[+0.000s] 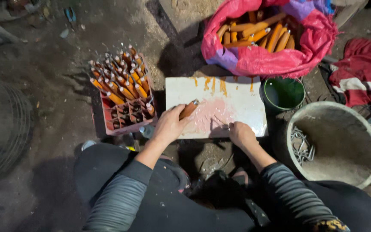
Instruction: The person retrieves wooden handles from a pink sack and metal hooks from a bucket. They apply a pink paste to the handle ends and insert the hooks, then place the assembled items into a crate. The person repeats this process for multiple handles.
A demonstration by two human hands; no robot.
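Dirt floor, dim, with white slab [241,101] stained pink and orange; left hand [168,126] clamped on orange wooden handle [188,109] with metal tip, at slab's near-left edge; right hand [241,134] closed on thin metal piece [220,121] at slab's near edge, hands apart; crate [127,124] left of slab, sack [263,58] beyond it.
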